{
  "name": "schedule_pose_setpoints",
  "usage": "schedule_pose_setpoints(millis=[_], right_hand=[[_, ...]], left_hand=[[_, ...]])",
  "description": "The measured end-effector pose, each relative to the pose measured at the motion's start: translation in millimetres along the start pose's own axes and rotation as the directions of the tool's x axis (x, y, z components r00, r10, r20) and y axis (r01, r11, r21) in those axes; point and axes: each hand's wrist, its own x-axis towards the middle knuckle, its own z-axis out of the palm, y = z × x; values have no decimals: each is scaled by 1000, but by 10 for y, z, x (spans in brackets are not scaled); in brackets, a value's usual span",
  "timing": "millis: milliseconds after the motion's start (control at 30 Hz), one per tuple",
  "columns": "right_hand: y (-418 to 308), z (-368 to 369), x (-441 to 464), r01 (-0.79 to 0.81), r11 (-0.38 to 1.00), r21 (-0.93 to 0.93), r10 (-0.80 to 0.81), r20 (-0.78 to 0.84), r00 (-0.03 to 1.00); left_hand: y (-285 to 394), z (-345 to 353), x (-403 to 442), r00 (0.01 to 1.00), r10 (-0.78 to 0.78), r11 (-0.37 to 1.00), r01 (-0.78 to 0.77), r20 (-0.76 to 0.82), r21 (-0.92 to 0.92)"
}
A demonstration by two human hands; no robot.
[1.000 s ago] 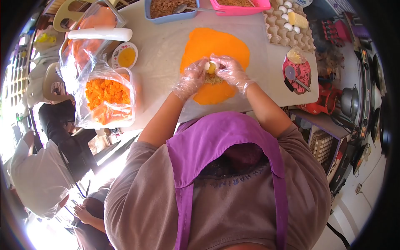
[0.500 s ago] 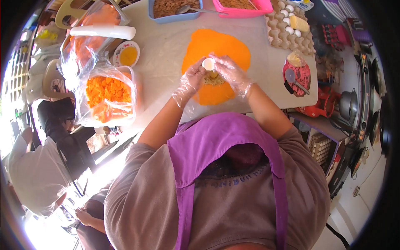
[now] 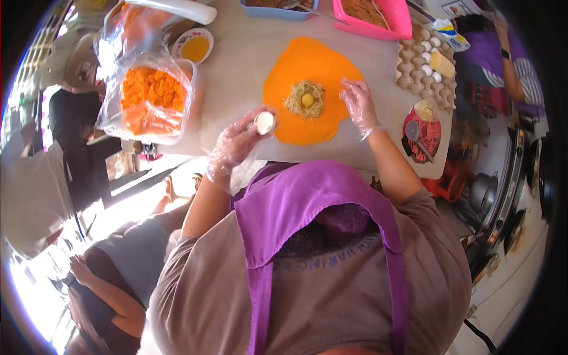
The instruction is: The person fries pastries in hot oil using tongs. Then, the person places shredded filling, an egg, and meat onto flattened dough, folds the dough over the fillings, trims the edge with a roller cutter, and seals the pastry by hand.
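Observation:
A flat orange dough sheet lies on the table. Near its middle is a ring of pale shreds with a yellow egg yolk inside. My left hand, in a clear plastic glove, is closed on a white eggshell at the sheet's lower left edge. My right hand, also gloved, is over the sheet's right edge with its fingers apart and nothing visible in them.
A bagged tub of orange mash and a bowl of yellow liquid stand left. Behind are a blue tub and a pink tub. An egg tray and a pink plate sit right. People are at both sides.
My hands have moved apart, the left toward the lower left with the eggshell, the right to the right. The yolk now shows in the shreds. The view has shifted, and a person appears at upper right.

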Motion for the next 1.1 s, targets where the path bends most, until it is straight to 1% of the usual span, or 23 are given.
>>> schedule_pose_setpoints(millis=[33,67,133,167,233,267,333,367,400,433,467,500,567,600,633,700,767,833,900,967,1033,1100], right_hand=[[43,9,-29,136,974,-180,-139,-4,990],[134,12,-37,194,950,-246,-196,17,980],[336,-8,-103,299,879,-373,-298,62,953],[360,-7,-131,327,872,-365,-325,68,943],[375,-5,-183,383,853,-355,-383,74,921],[389,-16,-173,387,843,-374,-387,78,919],[423,-9,-180,386,824,-415,-391,78,917],[459,20,-227,230,932,-279,-236,11,972],[505,45,-262,71,989,-128,-75,-32,997],[515,33,-243,-31,999,5,32,-28,999],[525,21,-223,-133,982,137,138,-24,990],[525,18,-234,-188,952,243,193,4,981],[484,1,-207,3,999,52,-4,5,1000],[361,-45,-178,242,937,-252,-237,49,970],[263,-80,-172,443,734,-515,-422,165,891],[216,-82,-176,404,754,-518,-391,139,910],[181,-72,-229,372,767,-523,-363,124,923],[139,-74,-217,368,761,-534,-361,124,924],[141,-75,-218,360,769,-528,-349,126,929],[125,-77,-236,353,769,-532,-335,135,933],[110,-80,-225,357,757,-547,-333,147,931],[144,-74,-242,330,795,-509,-303,138,943]], left_hand=[[-84,-125,-142,999,-2,996,5,34,-84],[-178,-241,-269,997,1,986,11,74,-166],[-430,-410,-580,999,-4,981,13,42,-196],[-551,-473,-722,999,-9,978,15,31,-209],[-725,-551,-943,995,-71,938,92,74,-335],[-832,-597,-1010,990,-100,910,133,104,-393],[-1179,-788,-1072,980,-190,893,200,66,-402],[-1317,-886,-1094,971,-229,891,235,64,-389],[-1443,-981,-1074,963,-261,888,266,65,-375],[-1599,-1084,-1012,968,-251,884,242,31,-401],[-1727,-1171,-916,970,-242,877,219,0,-427],[-1801,-1223,-776,976,-219,863,193,-2,-467],[-1942,-1426,-338,976,-187,889,122,-107,-441],[-2076,-1560,-111,972,-177,899,96,-156,-427],[-2299,-1881,75,995,-49,929,15,-82,-369],[-2449,-2160,516,995,23,965,-49,-102,-258],[-2509,-2239,854,974,-50,996,30,-222,-89],[-2613,-2269,1109,946,-89,989,120,-310,84],[-2742,-2304,1327,922,-102,940,212,-374,266],[-2866,-2360,1514,909,-99,861,282,-405,423],[-2939,-2382,1664,899,-86,753,341,-430,563],[-2987,-2382,1763,896,-70,629,382,-439,677]])
